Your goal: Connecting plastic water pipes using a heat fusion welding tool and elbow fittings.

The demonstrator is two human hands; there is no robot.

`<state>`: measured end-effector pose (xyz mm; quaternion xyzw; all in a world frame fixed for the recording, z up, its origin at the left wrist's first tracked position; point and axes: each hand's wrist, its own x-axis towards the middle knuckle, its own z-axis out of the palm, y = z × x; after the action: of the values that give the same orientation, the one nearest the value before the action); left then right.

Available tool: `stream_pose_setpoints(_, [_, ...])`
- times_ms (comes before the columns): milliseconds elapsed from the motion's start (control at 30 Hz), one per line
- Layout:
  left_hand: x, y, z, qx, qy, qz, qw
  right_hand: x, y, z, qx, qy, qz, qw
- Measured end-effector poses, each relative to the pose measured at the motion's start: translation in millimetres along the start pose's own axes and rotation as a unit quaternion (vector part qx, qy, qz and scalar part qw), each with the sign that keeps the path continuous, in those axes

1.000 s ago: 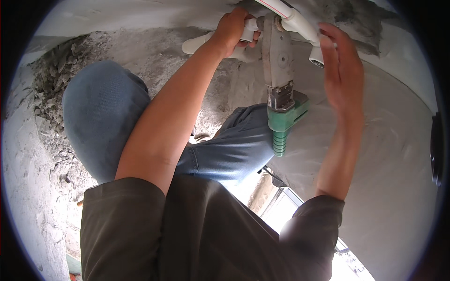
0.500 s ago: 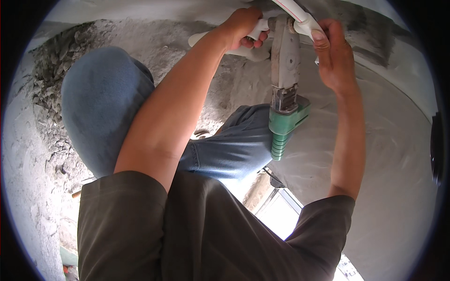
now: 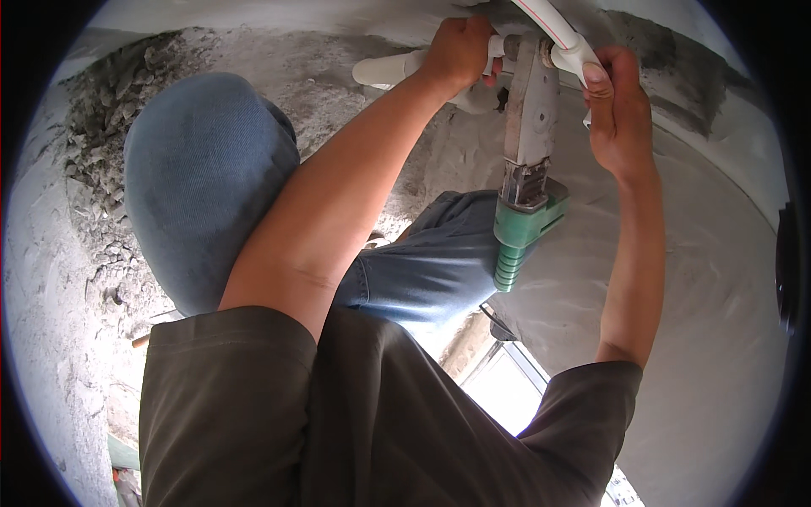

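A welding tool for plastic pipe has a dusty metal body (image 3: pixel 532 110) and green handle (image 3: pixel 528 221), hanging handle-down with its upper end between white plastic parts. My left hand (image 3: pixel 460 59) is closed on a short white fitting (image 3: pixel 499 47) against the tool's left socket, its fingertips partly hidden. My right hand (image 3: pixel 625 122) grips a white pipe (image 3: pixel 553 24) with a red stripe, at its white fitting on the tool's right socket; thumb in front, fingers behind. Another white pipe piece (image 3: pixel 372 72) lies behind my left hand.
My jean-covered knee (image 3: pixel 203 169) is raised at the left, beside broken, rough masonry (image 3: pixel 110 118). The other leg extends behind the tool. A grey plastered surface (image 3: pixel 710 279) fills the right. A bright window (image 3: pixel 507 380) shows at the lower middle.
Both hands, the tool and the pipe have shifted rightward in the view. My right hand, looser with straighter fingers a second ago, has closed round the fitting.
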<state>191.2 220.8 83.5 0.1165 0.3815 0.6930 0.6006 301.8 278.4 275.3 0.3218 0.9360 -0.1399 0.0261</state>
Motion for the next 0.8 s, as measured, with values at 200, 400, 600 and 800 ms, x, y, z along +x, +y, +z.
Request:
stream_pose_setpoints(200, [-4.4,14.4,-0.5,0.013,-0.001,-0.094,0.995,1.7,1.0,2.6,-0.016,0.011,-0.025,0.999])
stream_pose_setpoints(400, [-0.4,44.6,-13.8,0.198,-0.093,-0.127,0.967,7.7,3.0,-1.8,-0.02,-0.001,-0.035,0.999])
stream_pose_setpoints(600, [2.7,40.3,-10.4,0.176,-0.079,-0.152,0.969,5.7,5.4,-0.9,0.006,-0.011,-0.028,1.0])
stream_pose_setpoints(800, [-5.7,31.2,-1.9,0.064,-0.025,-0.158,0.985,1.1,2.0,3.9,0.007,0.014,-0.018,1.0])
